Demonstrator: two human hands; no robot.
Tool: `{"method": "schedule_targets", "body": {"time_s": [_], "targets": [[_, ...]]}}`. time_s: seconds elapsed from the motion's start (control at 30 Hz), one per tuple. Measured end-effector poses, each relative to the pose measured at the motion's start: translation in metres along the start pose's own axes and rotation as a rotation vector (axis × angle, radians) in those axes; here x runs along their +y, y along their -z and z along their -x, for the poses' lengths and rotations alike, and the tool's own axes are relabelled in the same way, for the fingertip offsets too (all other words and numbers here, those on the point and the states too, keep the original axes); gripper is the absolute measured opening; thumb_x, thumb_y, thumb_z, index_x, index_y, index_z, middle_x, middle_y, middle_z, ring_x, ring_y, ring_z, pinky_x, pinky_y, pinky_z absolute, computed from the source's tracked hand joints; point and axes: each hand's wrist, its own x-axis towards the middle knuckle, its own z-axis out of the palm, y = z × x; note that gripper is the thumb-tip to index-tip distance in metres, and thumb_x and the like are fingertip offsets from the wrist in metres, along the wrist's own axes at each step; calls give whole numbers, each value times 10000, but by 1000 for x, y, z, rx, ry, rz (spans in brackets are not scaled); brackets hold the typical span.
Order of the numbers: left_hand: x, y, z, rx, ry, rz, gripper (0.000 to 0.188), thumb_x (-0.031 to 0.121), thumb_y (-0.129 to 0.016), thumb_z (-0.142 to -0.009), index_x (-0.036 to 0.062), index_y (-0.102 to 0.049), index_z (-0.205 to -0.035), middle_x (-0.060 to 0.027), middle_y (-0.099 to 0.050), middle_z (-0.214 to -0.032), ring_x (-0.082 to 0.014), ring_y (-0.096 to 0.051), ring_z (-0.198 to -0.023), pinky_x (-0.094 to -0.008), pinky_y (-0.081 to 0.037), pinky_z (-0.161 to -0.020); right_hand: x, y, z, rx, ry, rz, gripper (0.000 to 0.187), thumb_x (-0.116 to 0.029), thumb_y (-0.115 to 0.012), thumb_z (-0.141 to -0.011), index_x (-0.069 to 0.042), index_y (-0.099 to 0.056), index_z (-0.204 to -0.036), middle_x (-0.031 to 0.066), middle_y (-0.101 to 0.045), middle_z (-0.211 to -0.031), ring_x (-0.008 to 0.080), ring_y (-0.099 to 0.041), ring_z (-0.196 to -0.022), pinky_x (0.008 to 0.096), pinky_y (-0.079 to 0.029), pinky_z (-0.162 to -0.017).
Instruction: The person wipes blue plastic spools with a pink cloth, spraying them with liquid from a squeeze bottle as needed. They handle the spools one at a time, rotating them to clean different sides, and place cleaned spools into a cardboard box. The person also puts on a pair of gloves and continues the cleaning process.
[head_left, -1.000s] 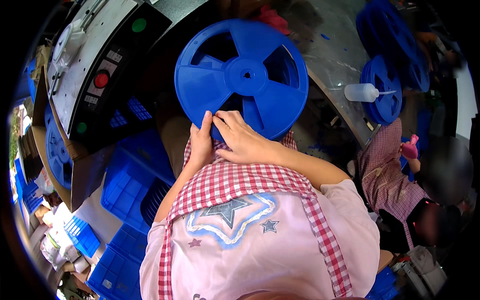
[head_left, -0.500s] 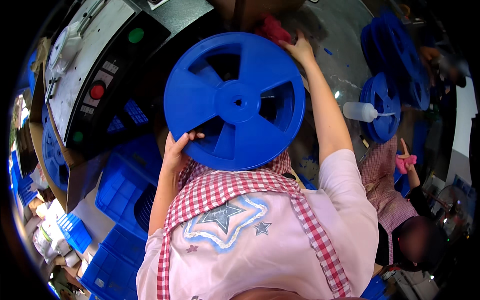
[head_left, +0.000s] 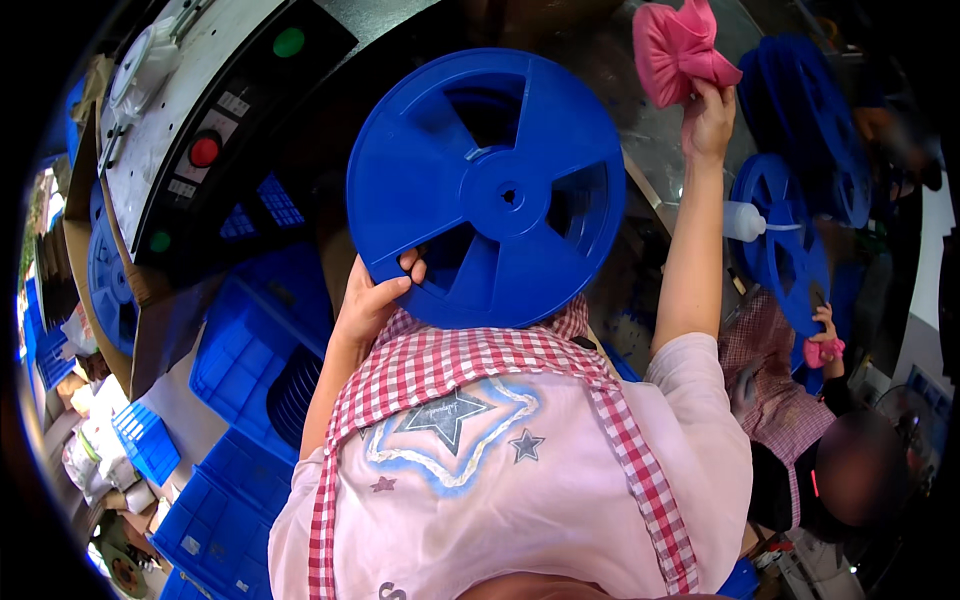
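Note:
A large round blue plastic reel [head_left: 580, 120] with cut-out windows stands before my body, its flat face toward me. My left hand [head_left: 378, 292] grips it at the lower left, fingers through a window and thumb on the front. Up at the right, my right hand [head_left: 708, 122] is closed on a crumpled pink cloth [head_left: 678, 52], held apart from the reel. Right of my forearm lies a white squeeze bottle [head_left: 742, 221] with a thin nozzle, beside more blue reels [head_left: 768, 190].
At the left is a machine panel with a red button [head_left: 204, 152] and green buttons. Blue crates [head_left: 240, 360] stand below it, near a cardboard box [head_left: 165, 340]. More upright reels [head_left: 810, 120] stand at the right, where a co-worker [head_left: 775, 400] holds a pink cloth and touches a reel.
My right hand has lifted the pink cloth off the worktop, up and to the right. The reel in my left hand has shifted slightly right and up. The co-worker's hand now reaches a reel.

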Motion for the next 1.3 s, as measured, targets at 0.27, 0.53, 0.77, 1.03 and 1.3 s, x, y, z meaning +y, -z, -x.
{"method": "schedule_targets", "body": {"time_s": [0.27,0.53,0.77,1.03,1.3], "targets": [[-16,-9,-4,4,-84,-169,306,106,-542,-922,16,-400,-1177,-89,-586,-937,-191,-615,-860,-308,-501,-793,-37,-160,140,-697,406,577,557,-118,-627,-675,-87,-513,-1219,187,-560,-1203,362,-543,-1116,421,-426,-954],[-24,-31,6,55,-165,-101,212,137,-448,-971,35,-400,-1150,-66,-530,-866,-134,-530,-713,-244,-441,-674,14,-173,104,-341,569,981,342,-163,-725,-669,-106,-637,-994,121,-645,-1053,306,-597,-1005,384,-488,-871],[-33,-25,-1,105,-174,-45,184,135,-444,-971,38,-416,-1125,-65,-508,-842,-137,-491,-675,-244,-434,-636,-24,-181,170,-571,616,757,323,-88,-710,-629,-108,-641,-944,76,-653,-997,278,-586,-1050,386,-458,-885],[-40,-17,-8,149,-193,71,174,241,-456,-992,75,-436,-1041,-46,-491,-781,-118,-474,-644,-224,-408,-595,14,-30,107,191,20,1099,314,-94,-690,-718,-96,-604,-1020,189,-648,-962,354,-629,-921,418,-504,-773],[-39,-19,-15,226,-160,143,191,274,-451,-992,86,-428,-1021,-32,-467,-740,-126,-456,-628,-240,-405,-584,-7,-56,174,-228,587,968,277,-106,-700,-671,-122,-621,-936,85,-655,-983,300,-599,-1009,428,-466,-822]]}}
